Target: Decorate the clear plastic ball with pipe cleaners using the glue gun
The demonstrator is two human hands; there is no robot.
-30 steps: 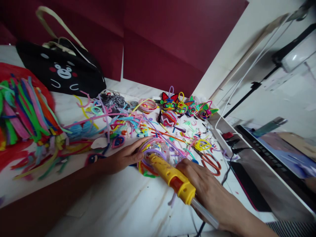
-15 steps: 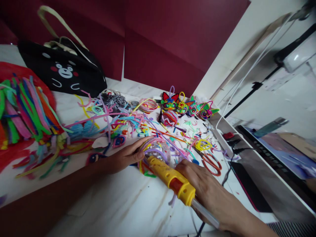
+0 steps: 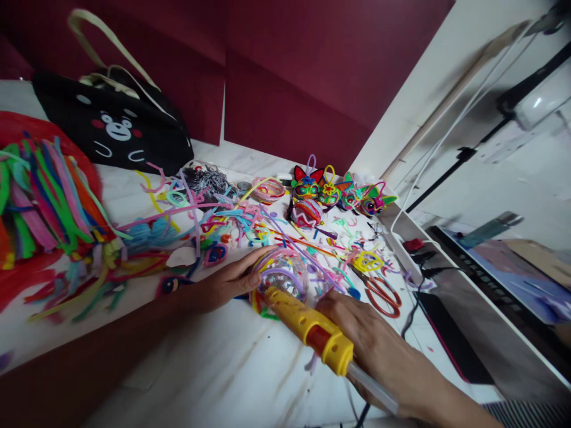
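My left hand (image 3: 238,276) is closed on the left side of a clear round ball (image 3: 285,280) with pipe cleaners in lilac, yellow and other colours curved over it. In my right hand (image 3: 352,324) is a yellow hot glue gun (image 3: 307,326), with a clear glue stick (image 3: 373,387) poking out of its back end. The gun's front end meets the near left side of the ball; its very tip is hidden. The fingers of my right hand are mostly behind the gun. Orange-handled scissors (image 3: 382,295) lie to the right of the ball.
Loose pipe cleaners (image 3: 241,219) and scraps cover the table behind the ball. Several finished cat-eared ornaments (image 3: 307,187) stand at the back. More pipe cleaners (image 3: 49,202) lie on red wrapping at left, near a black bag (image 3: 116,128). A phone (image 3: 450,336) lies at right.
The glue gun's front end has shifted very slightly down along the ball. My left hand and the ball stay where they were.
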